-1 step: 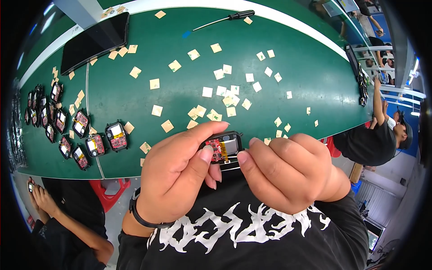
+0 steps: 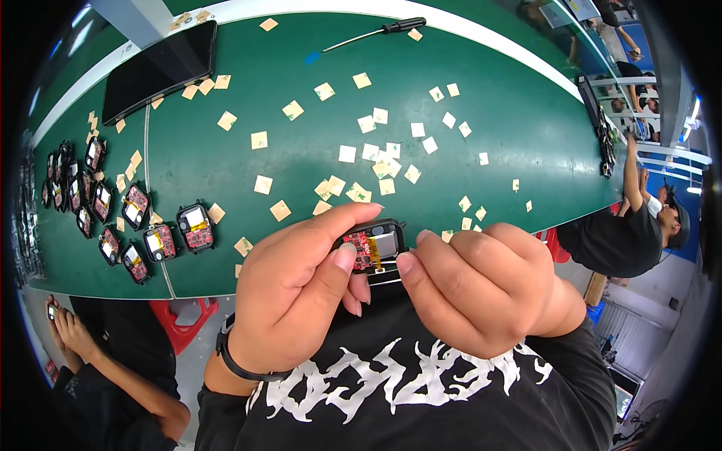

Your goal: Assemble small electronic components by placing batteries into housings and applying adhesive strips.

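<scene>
Far out to the left of our left hand [image 2: 297, 289], we are seeing a cluster of small black-framed modules [image 2: 131, 218] with red boards lying on the green worktop [image 2: 526, 113], the nearest one [image 2: 195, 228] resting just beyond that hand's knuckles. Further up from it, a dark flat panel [image 2: 159, 69] is lying near the worktop's far edge. Our left hand is gripping the small black module [image 2: 374, 246] that sits between both hands, thumb pressing on its near left edge and forefinger curling over its top; a black band [image 2: 233, 359] is circling that wrist. The module is being held just above the near edge of the worktop, its red board and pale square facing up. Beyond both hands, many tan paper squares [image 2: 361, 161] are lying scattered, and a black-handled screwdriver [image 2: 376, 34] is resting well beyond them. Our right hand [image 2: 485, 289] is closing on the module's right side, thumb tip touching its lower right corner. Off to its right, another person [image 2: 628, 233] is sitting.
</scene>
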The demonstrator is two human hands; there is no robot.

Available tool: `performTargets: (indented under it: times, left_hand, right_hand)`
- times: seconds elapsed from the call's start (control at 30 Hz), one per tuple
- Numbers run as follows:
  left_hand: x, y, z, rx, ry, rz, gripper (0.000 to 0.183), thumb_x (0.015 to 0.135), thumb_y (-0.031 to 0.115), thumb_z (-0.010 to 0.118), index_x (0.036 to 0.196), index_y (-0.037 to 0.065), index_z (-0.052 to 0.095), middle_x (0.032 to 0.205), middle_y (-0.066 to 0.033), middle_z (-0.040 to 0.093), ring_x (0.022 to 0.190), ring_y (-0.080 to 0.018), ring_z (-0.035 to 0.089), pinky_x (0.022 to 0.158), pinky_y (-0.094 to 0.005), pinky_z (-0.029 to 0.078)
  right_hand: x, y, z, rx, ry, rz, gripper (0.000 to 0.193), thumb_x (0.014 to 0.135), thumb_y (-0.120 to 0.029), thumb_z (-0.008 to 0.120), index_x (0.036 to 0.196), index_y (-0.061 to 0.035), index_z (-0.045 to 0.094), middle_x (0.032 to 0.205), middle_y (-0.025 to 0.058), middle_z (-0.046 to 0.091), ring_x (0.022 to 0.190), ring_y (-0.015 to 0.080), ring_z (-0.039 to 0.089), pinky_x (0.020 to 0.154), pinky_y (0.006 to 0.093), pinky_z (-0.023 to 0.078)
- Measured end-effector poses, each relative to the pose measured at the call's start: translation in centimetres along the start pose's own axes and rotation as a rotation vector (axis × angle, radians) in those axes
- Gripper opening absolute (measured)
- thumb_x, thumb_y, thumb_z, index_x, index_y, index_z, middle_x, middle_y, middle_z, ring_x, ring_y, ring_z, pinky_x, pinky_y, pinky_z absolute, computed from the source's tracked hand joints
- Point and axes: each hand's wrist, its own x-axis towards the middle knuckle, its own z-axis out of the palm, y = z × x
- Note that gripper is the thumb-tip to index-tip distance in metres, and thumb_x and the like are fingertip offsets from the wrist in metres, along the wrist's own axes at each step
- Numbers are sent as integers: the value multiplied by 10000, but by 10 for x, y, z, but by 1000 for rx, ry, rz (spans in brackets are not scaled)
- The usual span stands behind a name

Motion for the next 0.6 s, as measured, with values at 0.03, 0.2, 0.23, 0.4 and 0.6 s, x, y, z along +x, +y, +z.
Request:
performTargets:
  times: [0.03,0.2,0.23,0.4,0.6]
  left_hand:
    - [0,0,0,-15,12,-2,321,1053,22,479,1339,-70,590,892,-97,661,694,-108,638,619,-251,548]
    - [-1,-1,-1,-34,28,-7,320,1055,27,482,1340,-72,588,898,-100,666,694,-111,645,620,-251,550]
    - [-1,-1,-1,-43,39,-9,320,1055,28,483,1340,-71,587,901,-100,667,695,-111,647,621,-251,551]
    - [-3,-3,-2,-33,41,6,320,1055,31,485,1340,-72,587,904,-100,668,697,-112,649,623,-247,549]
    - [-3,-2,-1,-18,47,14,320,1056,33,486,1340,-74,587,913,-100,668,698,-111,648,623,-247,549]
  right_hand:
    - [0,0,1,-8,-1,0,61,768,-57,716,799,-11,689,800,83,648,664,145,529,489,251,319]
    - [5,3,0,-8,-11,4,76,759,-52,714,802,4,686,798,86,643,664,147,534,487,248,337]
    - [5,3,0,1,-15,-6,78,755,-47,714,802,7,684,796,85,640,663,147,536,486,248,345]
    - [4,6,-2,71,-71,-8,285,660,-86,706,923,21,717,846,102,677,659,166,578,498,273,401]
    - [5,6,-3,105,-89,11,284,668,-88,705,930,20,718,863,92,673,667,168,583,506,280,424]
